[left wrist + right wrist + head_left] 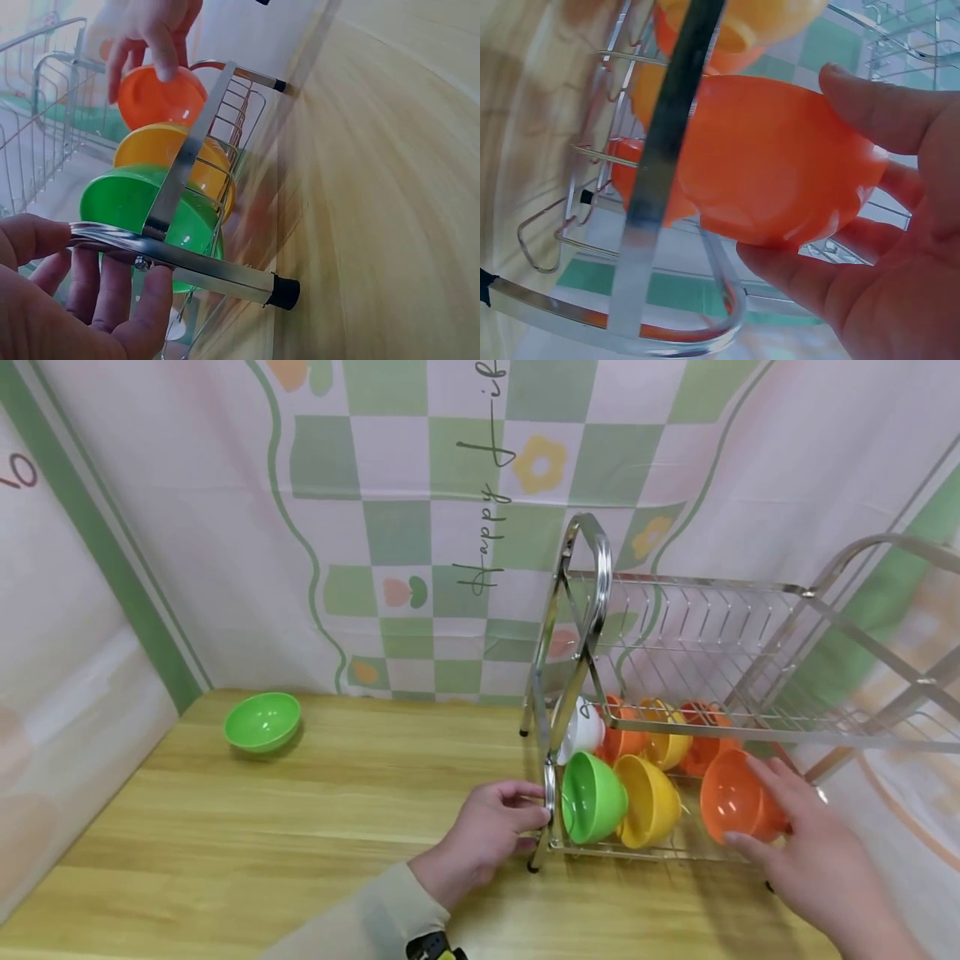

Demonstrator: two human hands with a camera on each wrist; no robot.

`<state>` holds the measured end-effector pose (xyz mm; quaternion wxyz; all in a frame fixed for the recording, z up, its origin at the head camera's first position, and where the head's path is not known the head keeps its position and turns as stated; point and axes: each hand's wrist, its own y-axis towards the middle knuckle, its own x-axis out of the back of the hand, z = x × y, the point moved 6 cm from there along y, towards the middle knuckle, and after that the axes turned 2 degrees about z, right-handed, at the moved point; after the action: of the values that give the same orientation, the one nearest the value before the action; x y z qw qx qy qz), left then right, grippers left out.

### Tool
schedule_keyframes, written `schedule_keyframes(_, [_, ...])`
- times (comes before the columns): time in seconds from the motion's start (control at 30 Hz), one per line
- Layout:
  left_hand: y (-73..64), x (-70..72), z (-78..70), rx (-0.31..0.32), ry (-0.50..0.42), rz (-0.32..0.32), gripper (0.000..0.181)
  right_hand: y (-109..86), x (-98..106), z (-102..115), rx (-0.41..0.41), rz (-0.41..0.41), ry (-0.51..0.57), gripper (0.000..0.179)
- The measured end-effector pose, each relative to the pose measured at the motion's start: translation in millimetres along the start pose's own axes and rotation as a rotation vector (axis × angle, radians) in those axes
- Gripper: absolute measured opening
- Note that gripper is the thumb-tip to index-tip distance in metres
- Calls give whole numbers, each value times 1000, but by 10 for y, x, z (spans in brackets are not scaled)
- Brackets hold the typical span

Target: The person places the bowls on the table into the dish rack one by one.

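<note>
An orange bowl (738,797) is gripped by my right hand (817,847) at the right part of the rack's lower shelf, its opening turned to the left. In the right wrist view, thumb and fingers span the outside of that orange bowl (772,161). My left hand (491,827) holds the left leg of the metal dish rack (551,793), thumb on one side and fingers on the other in the left wrist view. Beside it on the lower shelf, a green bowl (596,797) and a yellow bowl (651,802) stand tilted on their sides in the front row.
Behind them stand a white bowl (581,735), another yellow bowl (666,735) and orange bowls (705,739). The wire upper shelf (690,643) hangs over the back row. A green bowl (262,722) sits far left on the wooden table (300,827), before a patterned curtain (397,527).
</note>
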<state>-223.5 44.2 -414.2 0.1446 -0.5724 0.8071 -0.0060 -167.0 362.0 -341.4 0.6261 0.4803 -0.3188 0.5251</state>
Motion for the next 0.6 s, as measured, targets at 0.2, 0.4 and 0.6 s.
schedule_keyframes(0.2, [-4, -7, 4, -5, 16, -9, 24, 17, -118, -32, 29, 42, 17, 102])
schedule_keyframes(0.4, [-7, -6, 8, 0, 23, -14, 24, 16, -188, -55, 47, 60, -25, 106])
schedule_keyframes(0.6, [-17, -4, 7, 7, 30, -24, 25, 29, -258, -73, 55, 67, -31, 106])
